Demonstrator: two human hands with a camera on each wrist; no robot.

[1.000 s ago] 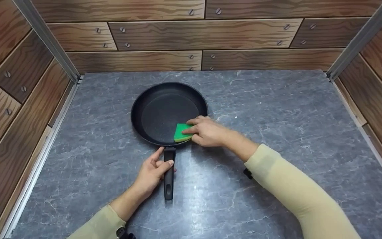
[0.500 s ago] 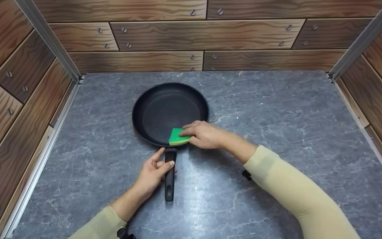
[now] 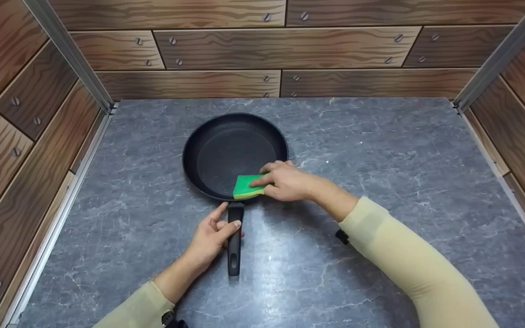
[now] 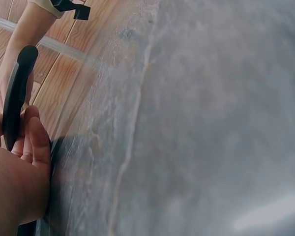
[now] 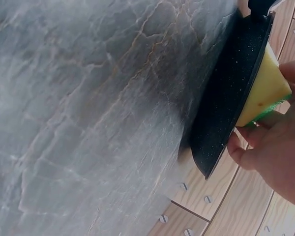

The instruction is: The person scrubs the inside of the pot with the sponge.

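Observation:
A black frying pan (image 3: 230, 150) stands on the grey marbled table, its handle (image 3: 234, 262) toward me. My left hand (image 3: 212, 234) grips that handle near the pan, thumb on top and fingers below; the left wrist view shows the handle (image 4: 18, 93) between thumb and fingers. A sponge (image 3: 246, 187) with a green top and yellow underside sits inside the pan at the near right wall. My right hand (image 3: 287, 181) holds it, fingers on the green face. In the right wrist view the yellow part of the sponge (image 5: 265, 93) shows above the rim, thumb at its edge.
The marbled tabletop (image 3: 381, 150) spreads around the pan. Wood-patterned panels (image 3: 226, 48) close it in at the back and both sides, with metal posts (image 3: 69, 54) in the corners. A small white speck (image 3: 327, 161) lies right of the pan.
The sponge and right hand moved left and nearer along the pan's near wall, then the hand shifted slightly back right and away. The left hand keeps its grip on the handle.

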